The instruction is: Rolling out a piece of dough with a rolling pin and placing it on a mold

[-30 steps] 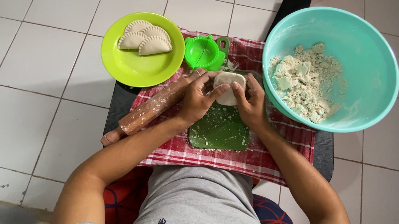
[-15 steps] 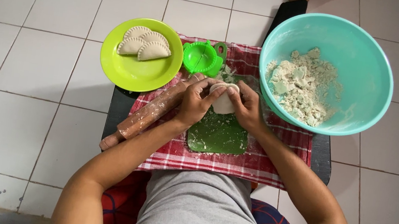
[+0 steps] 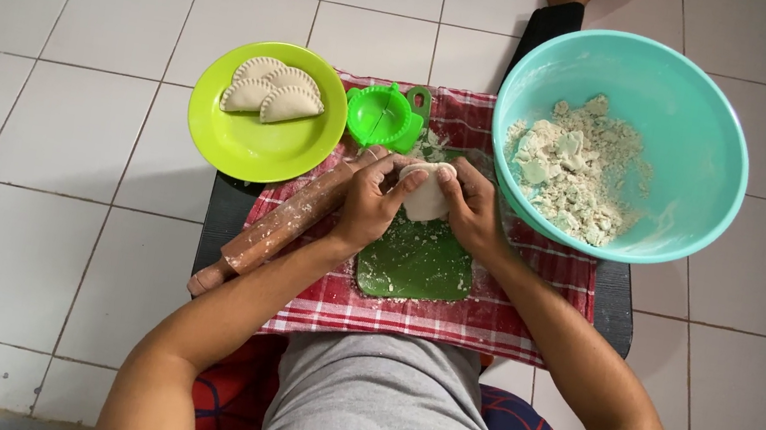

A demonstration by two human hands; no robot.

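Note:
My left hand [image 3: 373, 201] and my right hand [image 3: 472, 206] together hold a flat white piece of dough [image 3: 427, 194] just above a green cutting board [image 3: 416, 265] dusted with flour. The board lies on a red checked cloth [image 3: 449, 316] over a dark low table. A wooden rolling pin [image 3: 280, 225] lies diagonally beside my left wrist. A green dumpling mould [image 3: 384, 116] sits shut just beyond my hands.
A lime plate [image 3: 262, 141] at the left holds three crimped dumplings [image 3: 267, 91]. A large teal bowl [image 3: 710, 122] at the right holds crumbly dough [image 3: 572, 167]. White floor tiles surround the table. A foot shows at the top edge.
Both hands stay on the dough above the board, shifting their fingers slightly. Nothing else has moved.

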